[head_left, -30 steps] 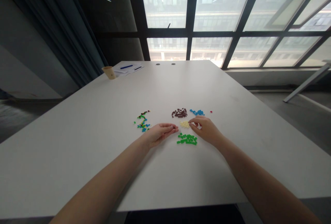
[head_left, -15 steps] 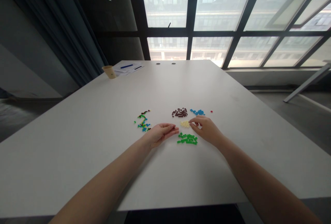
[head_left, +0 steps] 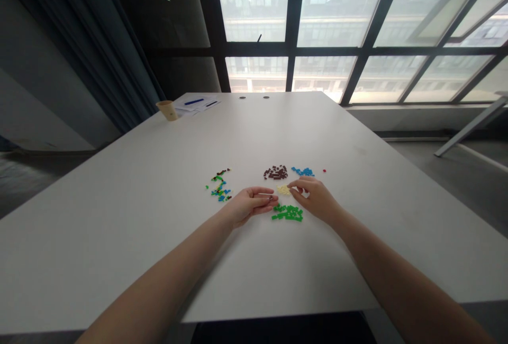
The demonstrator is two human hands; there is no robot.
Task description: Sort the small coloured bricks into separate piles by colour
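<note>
Pinching dark piece [head_left: 271, 197], left fingers [head_left: 262, 190] slightly parted

No text, label, brand, number or sign can be read anywhere in view. A tan cup [head_left: 166, 108], near the left edge of the worktop [head_left: 254, 137], bears a small dark mark on its side, too tiny to make out as letter or logo. Just beside it, the white sheets [head_left: 197, 107] show a short dark bar [head_left: 211, 104], printed or lying there; any writing is too faint to tell.
</note>
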